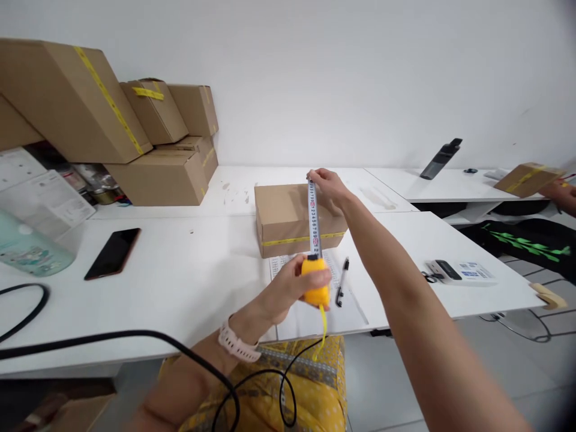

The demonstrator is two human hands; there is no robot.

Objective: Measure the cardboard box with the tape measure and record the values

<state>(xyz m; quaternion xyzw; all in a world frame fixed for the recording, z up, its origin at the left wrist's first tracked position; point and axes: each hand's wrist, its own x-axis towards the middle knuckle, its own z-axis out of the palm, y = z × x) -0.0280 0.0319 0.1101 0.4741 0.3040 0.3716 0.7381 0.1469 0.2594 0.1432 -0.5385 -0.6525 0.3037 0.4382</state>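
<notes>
On the table [211,258], I log: left hand [290,285] wrapped round the tape measure [317,295], right hand [330,185] pinching the blade's [314,219] end over the box [283,207] — box set back from the front edge, phone [112,253] well leftward.

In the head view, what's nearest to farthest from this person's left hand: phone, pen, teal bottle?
1. Pen, just right of the left hand.
2. Phone, left of that hand.
3. Teal bottle, at the far left.

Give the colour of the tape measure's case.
The case is yellow-orange, shown best in the head view.
</notes>
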